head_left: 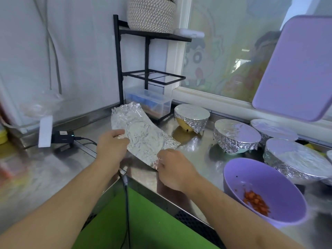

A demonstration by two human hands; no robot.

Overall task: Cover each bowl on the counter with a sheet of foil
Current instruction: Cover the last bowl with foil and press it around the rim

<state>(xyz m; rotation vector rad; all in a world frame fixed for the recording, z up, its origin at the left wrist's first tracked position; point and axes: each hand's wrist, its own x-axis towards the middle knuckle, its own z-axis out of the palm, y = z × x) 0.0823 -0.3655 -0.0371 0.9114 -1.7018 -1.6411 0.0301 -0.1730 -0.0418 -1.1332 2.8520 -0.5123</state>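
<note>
We hold a crumpled foil sheet (142,130) above the steel counter (188,159), left hand (112,144) gripping its left edge, right hand (172,168) pinching its near corner. Right of the sheet sits an uncovered purple bowl (265,191); behind that bowl stand four foil-covered bowls (236,135).

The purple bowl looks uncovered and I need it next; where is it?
In the head view, the purple bowl sits lower right on the counter, near its front edge, just in front of the foil-covered bowls.

Both forearms are bare to the frame edge; left hand (112,146) and right hand (175,169) carry no gloves.
</note>
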